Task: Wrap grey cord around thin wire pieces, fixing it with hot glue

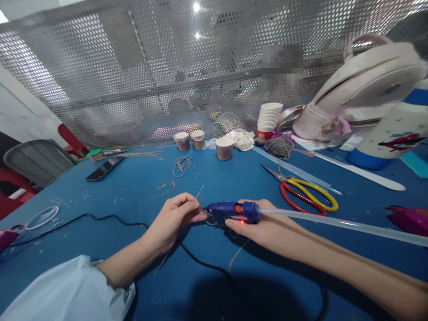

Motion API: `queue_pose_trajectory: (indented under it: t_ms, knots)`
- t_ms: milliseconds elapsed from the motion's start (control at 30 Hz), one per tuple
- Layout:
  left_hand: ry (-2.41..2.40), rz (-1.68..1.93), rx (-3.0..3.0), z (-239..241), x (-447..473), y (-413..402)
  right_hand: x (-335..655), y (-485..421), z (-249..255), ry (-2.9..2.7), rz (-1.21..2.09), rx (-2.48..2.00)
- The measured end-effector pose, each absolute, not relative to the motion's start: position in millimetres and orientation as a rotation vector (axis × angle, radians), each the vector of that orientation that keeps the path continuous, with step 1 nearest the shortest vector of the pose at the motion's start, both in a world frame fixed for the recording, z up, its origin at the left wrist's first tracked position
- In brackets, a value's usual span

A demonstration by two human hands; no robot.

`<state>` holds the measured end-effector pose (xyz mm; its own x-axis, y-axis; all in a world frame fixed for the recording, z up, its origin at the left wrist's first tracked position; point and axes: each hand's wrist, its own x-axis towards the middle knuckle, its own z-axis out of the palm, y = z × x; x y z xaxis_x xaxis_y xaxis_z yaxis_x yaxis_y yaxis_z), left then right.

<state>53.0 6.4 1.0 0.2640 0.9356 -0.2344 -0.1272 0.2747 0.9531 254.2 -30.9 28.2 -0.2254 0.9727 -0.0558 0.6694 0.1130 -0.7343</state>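
My right hand (249,220) is wrapped round a blue hot glue gun (222,209), its red light lit. A long clear glue stick (317,219) sticks out of the gun's back end toward the right. The nozzle points left and reaches the fingertips of my left hand (182,211). Those fingers are pinched on a thin stick (199,191), whose upper end shows above them; a thin length also shows below the hand. A strand of twine (238,256) hangs beneath the gun. Whether the nozzle touches the stick I cannot tell.
Scissors (301,191) with red and yellow handles lie to the right, before grey yarn (280,146). Small paper cups (224,149) stand at the back near a perforated metal screen (133,89). A black cable (110,217) crosses the table. A phone (104,169) lies left.
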Motion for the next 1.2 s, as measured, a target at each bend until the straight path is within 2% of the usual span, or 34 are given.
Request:
queue_pose_trajectory:
  t_ms: [233,1200]
  knots:
    - [1.024,0.908,1.006,3.2,54.1,6.0,254.4,-31.8,26.1,-1.94,0.823,-1.593]
    - [1.039,0.923,1.009,6.0,55.1,5.4,257.3,-30.9,34.2,-1.944,0.948,-1.569]
